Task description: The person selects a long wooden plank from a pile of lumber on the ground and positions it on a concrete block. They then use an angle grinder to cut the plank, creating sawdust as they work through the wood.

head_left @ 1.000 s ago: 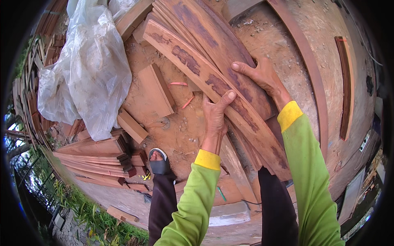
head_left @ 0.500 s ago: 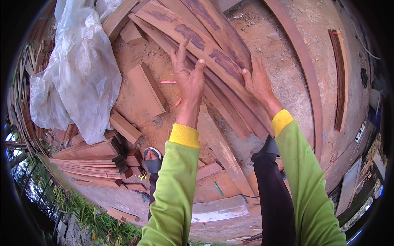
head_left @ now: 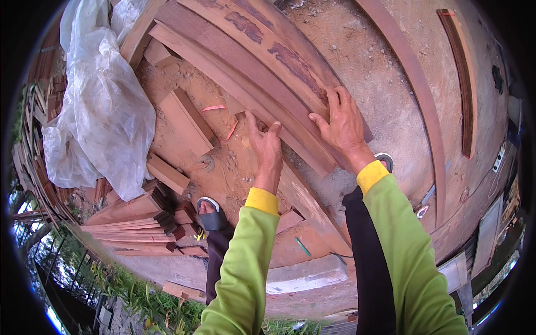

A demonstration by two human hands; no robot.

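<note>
Head view: the half-open right hand (head_left: 341, 124) touched the stained plank (head_left: 273, 46); left hand (head_left: 266, 153) curled, empty. Plank seemed stiff, heavy, best edge-gripped.

Head-worn fisheye, looking down, left hand (head_left: 267, 149), right hand (head_left: 343, 124) near

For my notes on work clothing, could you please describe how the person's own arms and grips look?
The sleeves are long and bright green, ending in yellow cuffs. The left grip and the right grip are bare; no gloves or rings show. The sleeves show no cables or markings.
</note>
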